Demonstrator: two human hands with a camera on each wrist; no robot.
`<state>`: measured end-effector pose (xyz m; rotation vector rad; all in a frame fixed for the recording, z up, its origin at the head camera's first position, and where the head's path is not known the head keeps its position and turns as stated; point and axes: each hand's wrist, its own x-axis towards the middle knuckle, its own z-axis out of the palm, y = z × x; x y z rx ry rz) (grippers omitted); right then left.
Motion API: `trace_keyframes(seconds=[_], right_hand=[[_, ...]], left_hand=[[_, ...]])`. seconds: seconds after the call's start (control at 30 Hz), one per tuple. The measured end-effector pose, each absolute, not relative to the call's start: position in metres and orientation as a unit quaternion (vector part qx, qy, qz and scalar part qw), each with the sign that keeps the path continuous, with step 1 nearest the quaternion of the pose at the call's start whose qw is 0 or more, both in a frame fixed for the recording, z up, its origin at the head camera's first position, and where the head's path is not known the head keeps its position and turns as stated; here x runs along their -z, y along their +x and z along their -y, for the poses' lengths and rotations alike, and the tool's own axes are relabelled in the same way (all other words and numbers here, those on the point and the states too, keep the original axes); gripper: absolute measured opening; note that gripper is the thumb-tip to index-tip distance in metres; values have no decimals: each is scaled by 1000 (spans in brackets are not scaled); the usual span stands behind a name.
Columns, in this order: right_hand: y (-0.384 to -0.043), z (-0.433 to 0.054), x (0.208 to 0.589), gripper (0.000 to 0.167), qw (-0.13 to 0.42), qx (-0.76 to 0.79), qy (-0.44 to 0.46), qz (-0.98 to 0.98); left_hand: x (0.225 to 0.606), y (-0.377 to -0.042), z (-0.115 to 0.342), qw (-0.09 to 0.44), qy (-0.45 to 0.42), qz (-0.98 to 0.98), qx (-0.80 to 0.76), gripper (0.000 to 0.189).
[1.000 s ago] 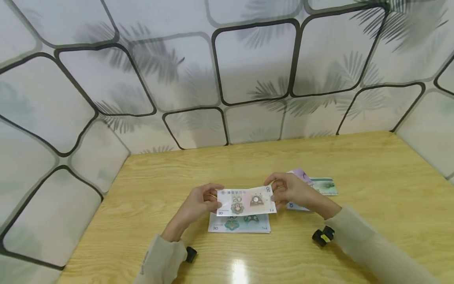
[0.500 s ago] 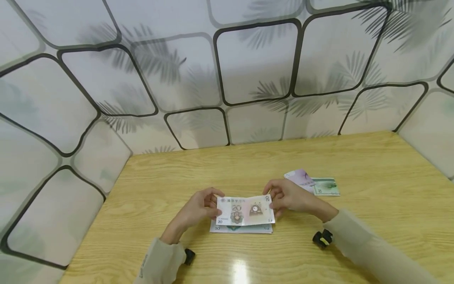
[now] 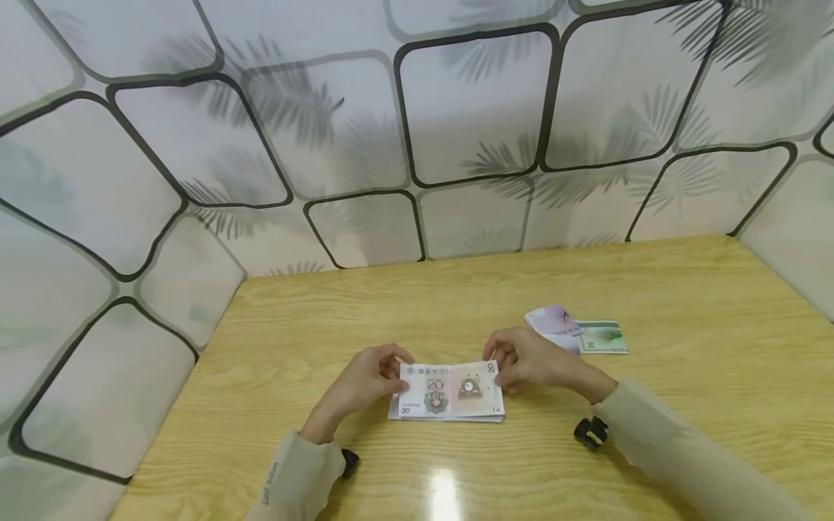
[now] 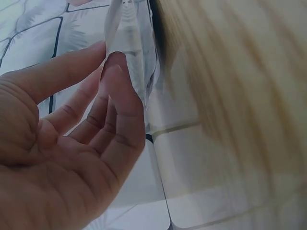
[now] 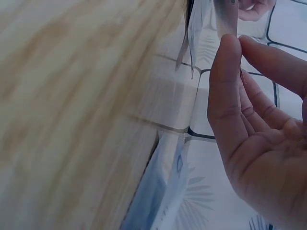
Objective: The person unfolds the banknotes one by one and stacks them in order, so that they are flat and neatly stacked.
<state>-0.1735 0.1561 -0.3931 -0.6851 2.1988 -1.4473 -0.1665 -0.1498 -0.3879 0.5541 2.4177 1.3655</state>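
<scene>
Glare on tabletop (image 3: 404, 311), dim wrist views

This looks like an indoor nook, shut in by pale walls (image 3: 478, 108) ahead and to both sides, printed with dark rounded outlines (image 3: 550, 101) and grey palm leaves (image 3: 313, 108). A wood-grain worktop (image 3: 313, 311) reaches their foot, catching a bright glare (image 3: 445, 496). Home or office, the narrow view cannot settle.

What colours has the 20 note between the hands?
The 20 note is whitish with pink and brown print, clearest in the head view.
</scene>
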Motion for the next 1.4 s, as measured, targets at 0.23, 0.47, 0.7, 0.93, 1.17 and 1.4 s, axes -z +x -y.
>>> trace_keyframes(seconds=[0.23, 0.47, 0.7, 0.93, 1.17, 1.4], right_hand=[[-173, -153, 394, 26, 178, 476, -275, -816], [-170, -151, 393, 21, 124, 409, -306, -850], [-160, -146, 392, 45, 93, 315, -325, -887], [-145, -138, 391, 78, 48, 193, -370, -908], [-144, -135, 389, 72, 38, 172, -370, -912], [-152, -137, 386, 71, 68, 192, -326, -923]], left_hand=[[387, -164, 148, 138, 164, -875, -434, 23], [387, -161, 147, 110, 166, -890, -409, 30], [387, -159, 149, 126, 280, -892, -332, 55], [383, -152, 145, 154, 311, -900, -265, 77], [383, -155, 140, 148, 307, -898, -280, 72], [384, -162, 133, 148, 295, -902, -280, 72]])
